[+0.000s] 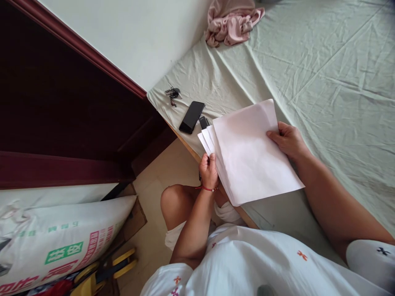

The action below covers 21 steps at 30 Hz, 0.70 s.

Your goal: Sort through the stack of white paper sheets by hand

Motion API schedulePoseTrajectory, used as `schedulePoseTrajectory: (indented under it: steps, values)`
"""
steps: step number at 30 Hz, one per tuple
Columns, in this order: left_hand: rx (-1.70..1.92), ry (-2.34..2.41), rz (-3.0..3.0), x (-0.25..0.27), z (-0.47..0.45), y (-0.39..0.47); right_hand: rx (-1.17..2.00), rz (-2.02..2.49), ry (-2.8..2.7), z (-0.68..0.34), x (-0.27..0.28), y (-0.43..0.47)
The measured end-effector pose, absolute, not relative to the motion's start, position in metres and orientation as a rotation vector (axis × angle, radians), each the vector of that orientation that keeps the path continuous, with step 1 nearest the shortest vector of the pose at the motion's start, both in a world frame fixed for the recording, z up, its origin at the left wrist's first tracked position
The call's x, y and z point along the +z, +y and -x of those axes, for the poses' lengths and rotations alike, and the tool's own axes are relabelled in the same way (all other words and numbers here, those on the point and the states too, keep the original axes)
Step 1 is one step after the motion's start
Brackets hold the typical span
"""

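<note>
Several sheets of white paper [247,152] are held between my two hands over the bed's edge, and the top sheet looks blank. My left hand [209,170], with a red string bracelet at the wrist, pinches the left edges, where the sheets fan out slightly. On the far side my right hand [290,139] grips the right edge, thumb on top and fingers underneath. Just beyond the paper's left corner lie a small black object [203,122], partly covered by the sheets, and a black smartphone [191,117].
A bunch of keys [173,93] lies near the wall on the pale green bedsheet [336,82]. Crumpled pink cloth [231,22] sits at the back. To the lower left are a large printed sack [61,242], a yellow-and-black object [123,259] and a dark red wooden panel [61,168].
</note>
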<state>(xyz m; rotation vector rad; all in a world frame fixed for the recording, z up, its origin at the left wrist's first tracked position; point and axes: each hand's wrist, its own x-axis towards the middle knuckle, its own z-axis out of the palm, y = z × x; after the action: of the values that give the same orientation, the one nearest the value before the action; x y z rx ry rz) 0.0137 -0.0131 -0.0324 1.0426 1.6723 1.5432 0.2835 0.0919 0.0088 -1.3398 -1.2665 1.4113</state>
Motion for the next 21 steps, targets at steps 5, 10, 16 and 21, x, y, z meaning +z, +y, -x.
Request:
schedulePoseTrajectory:
  steps: [5,10,16,21]
  values:
    - [1.559,1.688,-1.004,-0.027,-0.017,-0.012,1.471,1.295,-1.239,-0.284,0.007,0.092]
    - [1.553,1.604,-0.980,-0.030,-0.015,-0.011,1.496,1.284,-1.212,-0.284,0.007,0.092]
    - [1.532,1.646,-1.029,-0.038,-0.011,-0.013,1.474,1.303,-1.218,-0.283,0.011,0.090]
    - [1.542,1.640,-1.015,-0.036,-0.012,-0.012,1.422,1.336,-1.269,-0.284,0.008,0.091]
